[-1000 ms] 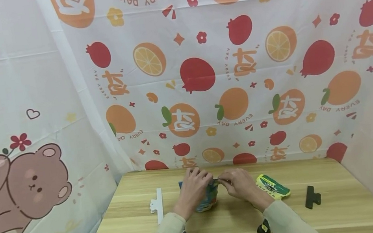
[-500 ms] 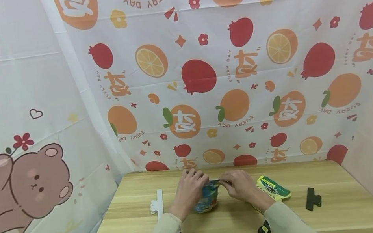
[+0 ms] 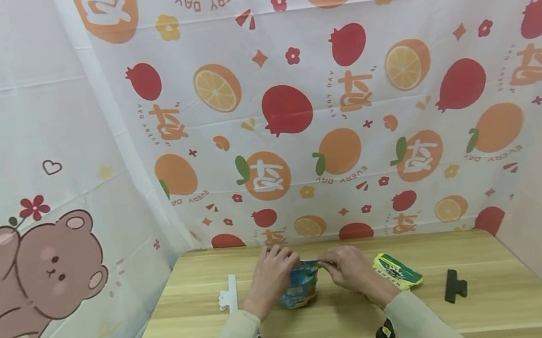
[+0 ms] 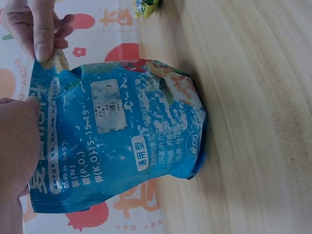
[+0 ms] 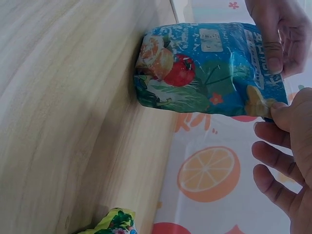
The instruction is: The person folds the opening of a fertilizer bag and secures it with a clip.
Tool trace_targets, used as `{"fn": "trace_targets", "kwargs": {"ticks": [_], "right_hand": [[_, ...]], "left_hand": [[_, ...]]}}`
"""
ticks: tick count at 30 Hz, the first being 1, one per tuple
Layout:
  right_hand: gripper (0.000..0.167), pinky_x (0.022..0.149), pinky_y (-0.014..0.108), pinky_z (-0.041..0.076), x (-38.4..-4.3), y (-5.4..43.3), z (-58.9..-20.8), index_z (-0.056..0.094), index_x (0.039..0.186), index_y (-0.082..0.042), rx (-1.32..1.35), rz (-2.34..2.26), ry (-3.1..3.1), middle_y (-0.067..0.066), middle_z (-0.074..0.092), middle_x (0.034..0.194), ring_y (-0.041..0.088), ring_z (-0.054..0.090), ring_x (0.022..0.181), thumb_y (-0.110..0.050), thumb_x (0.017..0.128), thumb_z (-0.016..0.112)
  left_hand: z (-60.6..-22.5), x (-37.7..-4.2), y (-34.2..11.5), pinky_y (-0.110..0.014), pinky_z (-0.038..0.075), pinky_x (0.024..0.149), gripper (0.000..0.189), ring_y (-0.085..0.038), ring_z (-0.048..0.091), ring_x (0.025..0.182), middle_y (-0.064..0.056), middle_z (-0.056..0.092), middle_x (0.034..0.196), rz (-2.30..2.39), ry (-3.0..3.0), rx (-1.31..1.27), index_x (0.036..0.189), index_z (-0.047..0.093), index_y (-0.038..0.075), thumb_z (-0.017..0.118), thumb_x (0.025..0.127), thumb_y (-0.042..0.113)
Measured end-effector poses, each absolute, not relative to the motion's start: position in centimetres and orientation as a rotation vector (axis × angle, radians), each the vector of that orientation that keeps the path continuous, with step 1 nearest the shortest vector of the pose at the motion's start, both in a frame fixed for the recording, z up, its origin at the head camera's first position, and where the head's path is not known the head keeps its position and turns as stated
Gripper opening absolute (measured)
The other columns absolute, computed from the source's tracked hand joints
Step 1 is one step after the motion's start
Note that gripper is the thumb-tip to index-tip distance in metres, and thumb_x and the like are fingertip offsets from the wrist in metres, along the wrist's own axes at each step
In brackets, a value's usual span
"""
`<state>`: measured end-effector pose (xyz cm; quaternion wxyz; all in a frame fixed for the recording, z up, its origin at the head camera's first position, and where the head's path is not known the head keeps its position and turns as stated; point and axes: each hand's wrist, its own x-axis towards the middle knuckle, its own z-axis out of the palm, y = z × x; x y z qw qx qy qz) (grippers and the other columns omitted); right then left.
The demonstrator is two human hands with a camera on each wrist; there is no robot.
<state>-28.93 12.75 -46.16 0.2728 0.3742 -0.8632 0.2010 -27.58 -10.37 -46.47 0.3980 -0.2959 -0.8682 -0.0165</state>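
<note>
A blue printed plastic bag (image 3: 300,287) stands upright on the wooden table between the two hands. Vegetables and fruit are pictured on its front, clearest on the bag (image 5: 204,73) in the right wrist view. With thumb in front and fingers behind, the left hand (image 3: 272,277) pinches the flat top edge toward the bag's left side. The right hand (image 3: 350,269) pinches the top right corner between thumb and index finger; its other fingers (image 5: 275,183) curl loosely, free of the bag. Part of the left hand (image 4: 17,146) is cut off in its wrist view.
A white clip (image 3: 229,296) lies left of the left hand. Right of the right forearm is a yellow and green bag (image 3: 397,271), with a black clip (image 3: 455,285) farther right. Fruit-printed cloth (image 3: 301,159) hangs behind the table (image 3: 346,331).
The left hand has moved left along the bag's top edge, so more of the blue bag shows. The right hand stays at the top right corner.
</note>
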Motion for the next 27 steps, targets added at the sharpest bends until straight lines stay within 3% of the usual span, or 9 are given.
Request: {"fn": "trace_targets", "kwargs": {"ticks": [7, 27], "right_hand": [[0.007, 0.054, 0.012, 0.038, -29.0, 12.9, -46.0, 0.080, 0.091, -0.020, 1.001, 0.557, -2.343, -0.008, 0.072, 0.077, -0.005, 0.047, 0.058, -0.015, 0.092, 0.075], [0.006, 0.056, 0.012, 0.041, -29.1, 12.8, -46.2, 0.080, 0.091, -0.019, 1.012, 0.578, -2.343, -0.008, 0.074, 0.079, -0.004, 0.050, 0.060, -0.015, 0.091, 0.075]], "left_hand": [[-46.2, -27.6, -10.4, -0.038, 0.050, 0.084, 0.023, -0.017, 0.062, 0.084, 0.006, 0.071, 0.091, -0.059, -2.201, -0.768, 0.089, 0.066, 0.023, 0.077, 0.084, 0.004], [-46.7, -27.8, -11.3, -0.036, 0.047, 0.079, 0.020, -0.018, 0.064, 0.085, 0.005, 0.070, 0.090, -0.104, -2.221, -0.750, 0.089, 0.067, 0.023, 0.073, 0.086, 0.004]]}}
